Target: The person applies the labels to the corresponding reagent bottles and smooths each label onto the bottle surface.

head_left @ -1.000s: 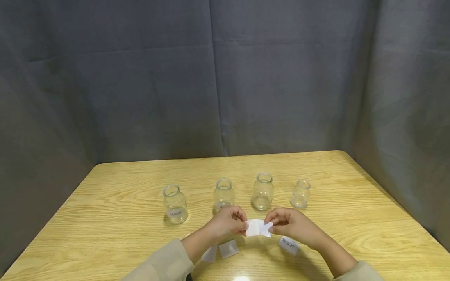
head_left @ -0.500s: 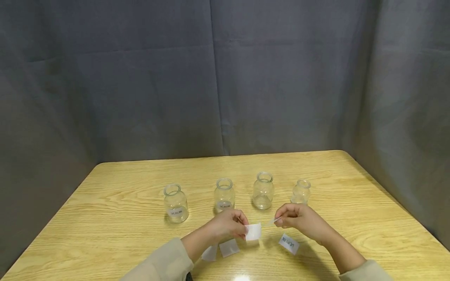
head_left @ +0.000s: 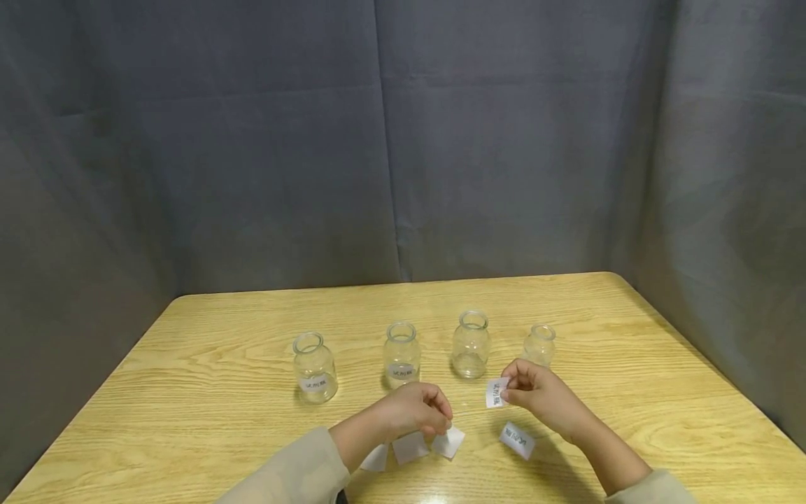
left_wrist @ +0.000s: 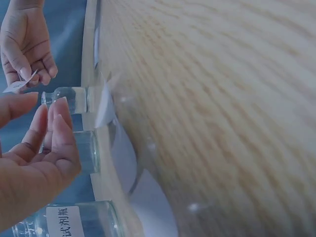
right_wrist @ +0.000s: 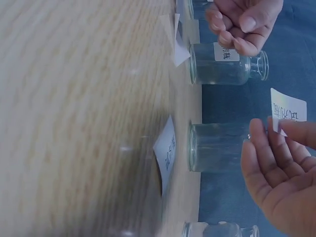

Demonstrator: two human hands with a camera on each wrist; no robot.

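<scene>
Label [head_left: 494, 393] upright lengthwise, lettering [head_left: 496, 394] top-to-bottom

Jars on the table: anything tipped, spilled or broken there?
Nothing stands out. All four jars stand upright on the table, with no spill or breakage visible. The rightmost jar is partly hidden behind the right hand in the head view, so small damage there can't be ruled out.

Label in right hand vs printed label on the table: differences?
The held label is pinched in the right hand, above the tabletop; the table label rests on that surface, untouched. In the head view, the held label's print runs nearly vertical, the table label's slants. Both are small white rectangles with dark print.
</scene>
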